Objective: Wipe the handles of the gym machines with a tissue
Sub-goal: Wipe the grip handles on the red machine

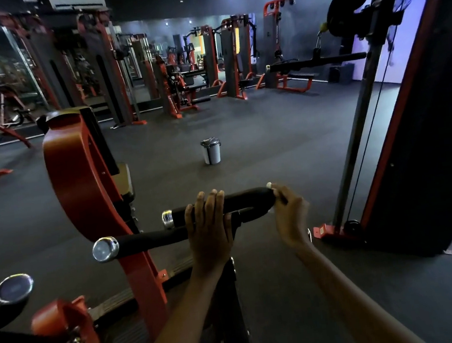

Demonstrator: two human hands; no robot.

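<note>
A black padded handle (246,200) with a chrome end cap bends in a U on the orange machine in front of me. My left hand (208,227) grips the handle near its middle, fingers curled over the top. My right hand (290,214) wraps the curved right end of the handle and presses a white tissue (269,185) against it; only a small bit of tissue shows above the fingers. A lower black handle bar (153,238) with a chrome cap runs to the left beneath.
The orange machine frame (79,182) rises at my left. A tall black and orange cable tower (417,132) stands at the right. A small white bin (211,151) sits on the dark floor ahead. Several more machines line the far mirrored wall.
</note>
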